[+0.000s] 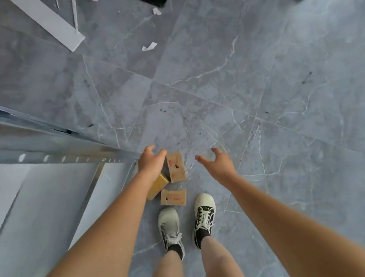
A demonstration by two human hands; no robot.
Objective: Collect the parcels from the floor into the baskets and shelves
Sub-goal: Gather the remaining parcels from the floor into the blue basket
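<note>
Nothing is held: the left hand and right hand are spread, empty, above three small brown cardboard parcels lying on the grey marble floor just beside the metal shelf frame. Reaching is judged underway; lowering and grasping would be required next.
</note>
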